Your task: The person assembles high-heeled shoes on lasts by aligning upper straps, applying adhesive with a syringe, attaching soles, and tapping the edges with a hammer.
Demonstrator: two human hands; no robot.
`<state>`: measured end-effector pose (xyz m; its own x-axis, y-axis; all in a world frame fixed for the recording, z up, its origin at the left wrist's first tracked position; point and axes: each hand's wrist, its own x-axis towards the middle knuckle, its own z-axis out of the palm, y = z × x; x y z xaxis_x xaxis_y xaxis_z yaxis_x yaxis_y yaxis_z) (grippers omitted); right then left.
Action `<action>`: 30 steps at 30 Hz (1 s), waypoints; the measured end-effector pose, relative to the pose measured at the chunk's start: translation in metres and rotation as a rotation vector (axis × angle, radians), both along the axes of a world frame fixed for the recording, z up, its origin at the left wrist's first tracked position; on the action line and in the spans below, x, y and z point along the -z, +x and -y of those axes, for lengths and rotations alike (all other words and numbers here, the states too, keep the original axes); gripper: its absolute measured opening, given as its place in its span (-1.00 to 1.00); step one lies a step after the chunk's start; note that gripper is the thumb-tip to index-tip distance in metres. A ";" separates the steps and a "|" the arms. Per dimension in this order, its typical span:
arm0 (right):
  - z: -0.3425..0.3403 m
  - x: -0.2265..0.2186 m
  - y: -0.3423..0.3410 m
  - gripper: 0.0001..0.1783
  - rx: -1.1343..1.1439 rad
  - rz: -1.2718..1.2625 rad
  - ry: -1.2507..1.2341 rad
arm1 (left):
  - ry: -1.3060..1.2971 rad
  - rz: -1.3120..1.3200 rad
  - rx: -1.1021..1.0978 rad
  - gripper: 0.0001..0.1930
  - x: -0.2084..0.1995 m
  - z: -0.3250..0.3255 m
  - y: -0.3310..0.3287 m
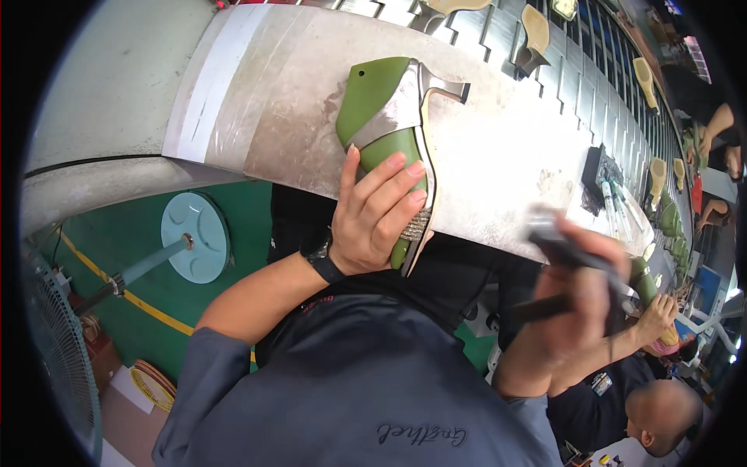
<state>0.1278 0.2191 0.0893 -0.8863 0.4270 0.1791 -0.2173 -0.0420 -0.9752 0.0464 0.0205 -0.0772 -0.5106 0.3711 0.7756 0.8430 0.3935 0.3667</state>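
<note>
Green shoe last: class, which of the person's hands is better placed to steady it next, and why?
Probably the left hand: it grips the green shoe last, while the right hand is apart from it, holding a blurred dark object.

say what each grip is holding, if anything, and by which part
Left grip: a heeled sandal on a green last, held around the front half. Right grip: a dark tool; motion blur hides which part is held.

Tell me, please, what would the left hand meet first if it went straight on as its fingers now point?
Most likely the high-heeled sandal's silver heel band, just ahead of the left hand, which holds the green shoe last. Depth is unclear here, so it might pass above.
</note>
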 end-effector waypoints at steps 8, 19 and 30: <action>0.015 0.036 -0.062 -0.79 -0.214 0.362 0.208 | 0.034 0.027 -0.008 -0.25 -0.005 0.003 -0.003; 0.014 0.028 -0.116 -0.75 -0.274 0.437 0.061 | 0.103 0.156 -0.022 -0.67 -0.007 0.001 -0.003; 0.004 0.001 -0.190 -0.84 -0.633 0.729 0.421 | 0.111 0.173 -0.002 -0.66 0.000 0.001 0.004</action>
